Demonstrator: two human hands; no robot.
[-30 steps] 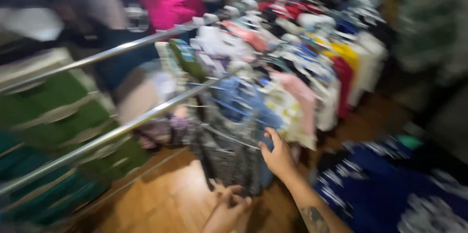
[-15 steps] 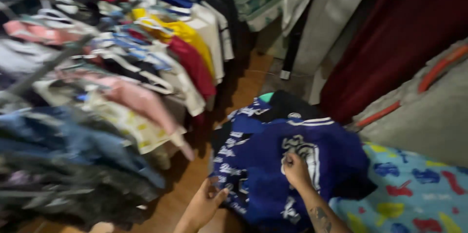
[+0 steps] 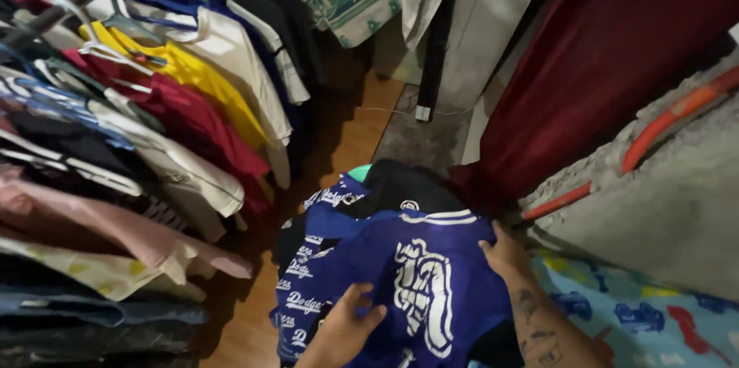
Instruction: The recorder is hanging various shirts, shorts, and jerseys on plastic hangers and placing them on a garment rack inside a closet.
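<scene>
Below, a blue jersey (image 3: 400, 276) is spread on top of a pile of clothes (dark garments showing beneath it) beside a rack of hung shirts (image 3: 177, 106). It is pressed by 2 hands: the left hand (image 3: 342, 329) at its lower edge, fingers (image 3: 362, 299) loosely curled on the cloth, the right hand (image 3: 504, 252) flat on its right edge. No firm grip can be told. The jersey's length runs away from the body.

This looks like a bedroom or clothes corner in a home. A crowded rail of shirts on wire hangers (image 3: 146, 98) runs along the left above a brown wooden floor (image 3: 350, 133). A dark red curtain (image 3: 608, 60) hangs on the right, near a light blue patterned bedsheet (image 3: 654, 322) and a heap of blue printed garments (image 3: 385, 268).
</scene>
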